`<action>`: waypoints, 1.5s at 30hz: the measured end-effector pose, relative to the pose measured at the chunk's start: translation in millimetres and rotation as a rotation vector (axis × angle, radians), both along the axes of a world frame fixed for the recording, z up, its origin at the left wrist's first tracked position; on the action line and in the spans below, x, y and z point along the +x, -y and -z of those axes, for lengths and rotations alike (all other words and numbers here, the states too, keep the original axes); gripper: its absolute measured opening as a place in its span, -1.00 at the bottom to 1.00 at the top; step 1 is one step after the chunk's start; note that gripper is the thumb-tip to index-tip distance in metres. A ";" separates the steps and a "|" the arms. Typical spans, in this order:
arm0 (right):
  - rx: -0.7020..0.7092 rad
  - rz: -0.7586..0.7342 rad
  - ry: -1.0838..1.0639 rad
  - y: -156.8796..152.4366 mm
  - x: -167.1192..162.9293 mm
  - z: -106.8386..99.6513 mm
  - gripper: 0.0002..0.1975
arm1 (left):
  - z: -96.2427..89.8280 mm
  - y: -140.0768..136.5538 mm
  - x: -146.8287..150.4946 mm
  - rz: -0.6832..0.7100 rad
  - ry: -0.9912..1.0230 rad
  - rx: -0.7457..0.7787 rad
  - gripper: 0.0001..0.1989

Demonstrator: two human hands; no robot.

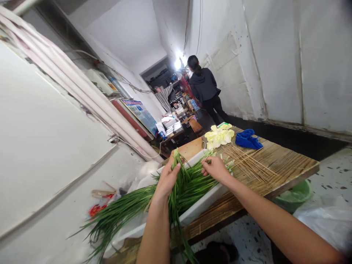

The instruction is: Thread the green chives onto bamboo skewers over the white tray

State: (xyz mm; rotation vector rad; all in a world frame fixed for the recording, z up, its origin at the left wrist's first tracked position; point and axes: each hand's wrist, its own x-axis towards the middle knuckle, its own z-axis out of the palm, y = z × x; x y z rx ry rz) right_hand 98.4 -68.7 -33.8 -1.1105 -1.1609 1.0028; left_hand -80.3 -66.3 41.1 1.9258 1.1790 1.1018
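My left hand is closed around a bunch of garlic chives, whose pale ends point up and whose green leaves hang over the tray's near side. Just to the right, my right hand has its fingers pinched together above the chive stems; what it pinches, if anything, is too small to make out. Beneath both hands lies a large heap of garlic chives in a long white tray. Long leaf tips spill past the tray's left end.
Thin wooden skewers lie spread on the wooden table. Behind them are pale yellow cabbage leaves and a blue cloth. A wooden board sits beyond the tray. A green basin stands below. Farther off is a person in dark clothes.
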 end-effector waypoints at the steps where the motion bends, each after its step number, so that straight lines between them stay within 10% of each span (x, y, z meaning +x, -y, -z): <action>1: -0.014 -0.008 -0.017 -1.1 2.0 1.0 -0.86 | -5.2 -1.1 -4.5 -0.035 0.038 0.001 -0.60; 14: -0.097 0.075 0.011 -26.4 34.6 7.1 -0.89 | -88.1 -8.6 -74.1 -0.140 0.487 0.090 -0.69; 27: -0.075 0.187 0.750 -28.3 37.6 -9.5 -0.79 | -218.2 -15.0 -108.0 -0.345 0.754 0.396 -0.95; 32: 0.225 0.359 1.099 -11.0 36.9 -22.4 -0.48 | -249.4 -21.5 -114.9 -0.473 0.661 0.587 -0.96; 38: 0.287 0.007 1.309 -20.4 -16.3 -12.9 -0.49 | -285.0 -13.5 -146.6 -0.651 0.424 0.718 -0.87; 45: 0.301 -0.397 1.144 -23.4 -68.8 19.9 -0.63 | -276.9 39.3 -145.9 -0.686 0.329 0.831 -0.83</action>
